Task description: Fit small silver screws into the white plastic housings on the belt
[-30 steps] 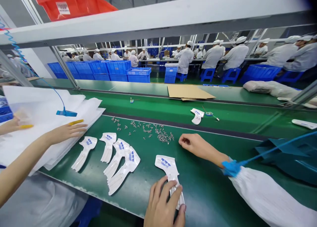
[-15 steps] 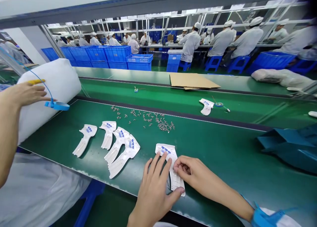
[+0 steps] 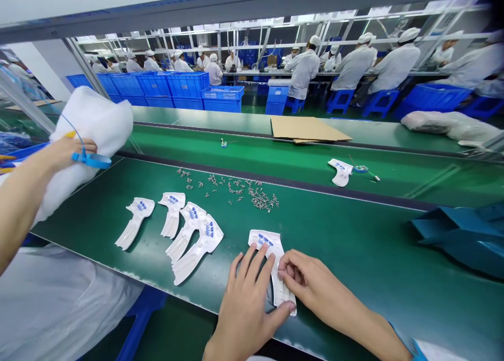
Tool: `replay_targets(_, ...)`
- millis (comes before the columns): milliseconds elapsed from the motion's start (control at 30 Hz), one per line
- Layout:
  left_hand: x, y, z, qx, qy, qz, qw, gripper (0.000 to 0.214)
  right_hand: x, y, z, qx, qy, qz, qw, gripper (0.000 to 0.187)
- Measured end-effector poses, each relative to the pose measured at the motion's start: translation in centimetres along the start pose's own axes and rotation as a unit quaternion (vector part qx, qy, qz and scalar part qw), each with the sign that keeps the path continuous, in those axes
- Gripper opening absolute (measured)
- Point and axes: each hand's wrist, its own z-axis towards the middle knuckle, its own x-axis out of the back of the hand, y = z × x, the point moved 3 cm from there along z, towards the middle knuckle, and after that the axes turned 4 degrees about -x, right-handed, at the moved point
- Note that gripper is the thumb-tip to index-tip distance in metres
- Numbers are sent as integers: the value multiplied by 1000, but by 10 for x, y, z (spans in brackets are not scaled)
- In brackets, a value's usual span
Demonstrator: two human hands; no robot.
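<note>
White shell [image 3: 280,290], lower centre of frame; left hand [image 3: 249,295] spread over it, fingers apart. Right hand [image 3: 311,277] curled together at its right edge, cannot tell if pinching anything. Step judged: fine fingerwork; next move likely needs steady bracing

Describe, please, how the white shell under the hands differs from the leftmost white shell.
The near shell is partly covered by the left hand and right hand; the leftmost shell lies uncovered. The near shell's narrow end points lower right in view, the leftmost shell's lower left. Both are white with blue details.
</note>
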Motion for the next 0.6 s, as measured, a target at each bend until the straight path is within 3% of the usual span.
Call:
replay_targets(267, 0, -1, 1, 9, -8, -4, 1000, 67, -1, 5, 2, -14, -4, 29, 999, 6)
replay_targets(400, -2, -1, 0, 12, -19, -4, 1000, 67, 12, 11, 8, -9, -22, 42, 999, 17)
replay_targets(500, -3, -2, 1, 19, -34, -8, 999, 67, 40, 18, 34, 23, 56, 6, 998, 24)
replay_targets(600, -3, -4, 2, 29, -46, -13, 998, 67, 68, 27, 77, 74, 145, -106, 981, 29)
